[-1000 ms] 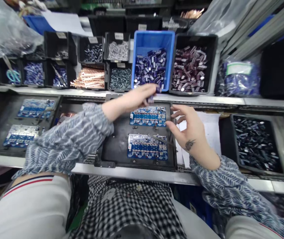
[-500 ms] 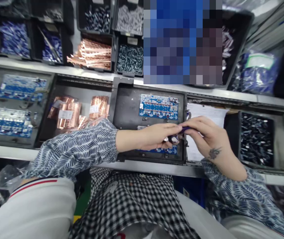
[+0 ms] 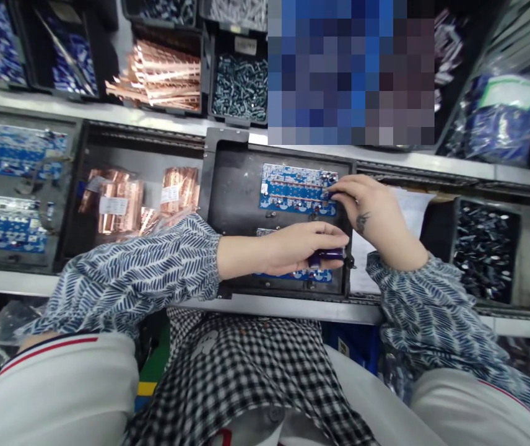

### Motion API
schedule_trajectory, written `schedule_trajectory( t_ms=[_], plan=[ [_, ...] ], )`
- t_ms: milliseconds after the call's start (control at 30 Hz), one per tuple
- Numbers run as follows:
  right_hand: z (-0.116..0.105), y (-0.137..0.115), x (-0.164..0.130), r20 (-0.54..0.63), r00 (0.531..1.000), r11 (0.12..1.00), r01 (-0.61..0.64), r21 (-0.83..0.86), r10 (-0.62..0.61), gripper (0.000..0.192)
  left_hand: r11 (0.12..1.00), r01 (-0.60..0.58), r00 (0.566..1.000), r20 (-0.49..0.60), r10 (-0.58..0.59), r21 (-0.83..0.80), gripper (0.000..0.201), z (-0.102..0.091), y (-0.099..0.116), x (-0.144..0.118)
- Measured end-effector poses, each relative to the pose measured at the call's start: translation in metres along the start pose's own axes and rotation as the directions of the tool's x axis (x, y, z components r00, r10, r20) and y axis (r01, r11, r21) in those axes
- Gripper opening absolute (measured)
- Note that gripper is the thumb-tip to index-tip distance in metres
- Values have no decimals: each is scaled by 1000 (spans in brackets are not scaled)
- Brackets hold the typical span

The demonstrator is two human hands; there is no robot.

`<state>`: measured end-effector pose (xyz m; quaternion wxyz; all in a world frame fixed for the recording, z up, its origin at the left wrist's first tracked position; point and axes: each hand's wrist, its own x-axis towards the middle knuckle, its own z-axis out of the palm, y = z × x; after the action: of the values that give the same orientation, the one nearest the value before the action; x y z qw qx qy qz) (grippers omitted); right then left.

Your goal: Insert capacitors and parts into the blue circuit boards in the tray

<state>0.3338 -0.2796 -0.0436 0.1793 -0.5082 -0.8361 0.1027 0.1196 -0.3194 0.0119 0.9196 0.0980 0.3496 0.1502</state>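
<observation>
The left hand is reaching across from the left, fingers curled closed; the right hand is bending forward, its fingertips pinching together.

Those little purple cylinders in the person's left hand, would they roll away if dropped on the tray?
Probably. The cylinders look round and smooth, so they would likely roll on the flat tray. They seem light: the left hand holds several loosely in its fingers.

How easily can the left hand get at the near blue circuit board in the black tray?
Probably yes: the left hand, holding purple cylindrical capacitors, hovers directly over the near blue circuit board, nothing between.
</observation>
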Motion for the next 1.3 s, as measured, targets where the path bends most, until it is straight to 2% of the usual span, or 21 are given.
schedule_trajectory(
  t_ms=[100, 267, 400, 500, 600, 667, 767, 867, 933, 1033, 1167, 1300],
  plan=[
    [-3, 2, 1, 46, 999, 1000, 0, -18, 1, 21, 1000, -15, 1000, 4, 15, 8, 27, -1, -2, 3],
    [-1, 0, 1, 69, 998, 1000, -5, -28, 7, 18, 1000, -7, 993, -120, 8, 10, 31, -3, 8, 7],
    [-6, -18, -10, -13, 999, 999, -30, 34, 30, 29, 999, -23, 984, -178, 17, -33, 28, -5, 11, 7],
    [-19, -45, -25, -90, 996, 978, 14, 210, 5, 40, 998, -64, 979, -196, 61, -7, 28, -4, 5, 7],
    [-29, -69, -39, -60, 997, 949, 67, 309, -51, 22, 993, -89, 965, -241, 105, 79, 30, 0, -3, 8],
    [-31, -75, -44, -44, 999, 949, 42, 312, -30, 12, 990, -100, 957, -263, 122, 96, 30, 4, -7, 11],
    [-31, -62, -46, -118, 983, 940, -94, 327, 139, 7, 992, -126, 970, -208, 124, 7, 27, 8, -4, 14],
    [-29, -37, -45, -234, 927, 946, -246, 210, 293, 15, 992, -110, 984, -145, 99, -65, 23, 8, 2, 15],
    [-27, -24, -43, -219, 932, 957, -287, 47, 290, 18, 996, -89, 985, -149, 85, -25, 27, 7, 4, 15],
    [-22, -14, -41, -100, 955, 948, -292, -125, 281, 17, 994, -73, 989, -126, 83, 87, 28, 3, 2, 16],
    [-18, -13, -36, -2, 958, 944, -283, -170, 287, 19, 956, -121, 992, -11, 129, 268, 12, -4, -5, 19],
    [-22, -12, -33, 24, 982, 973, -181, -144, 186, 21, 896, -127, 991, 25, 129, 425, 39, -8, -10, 22]
  ],
)
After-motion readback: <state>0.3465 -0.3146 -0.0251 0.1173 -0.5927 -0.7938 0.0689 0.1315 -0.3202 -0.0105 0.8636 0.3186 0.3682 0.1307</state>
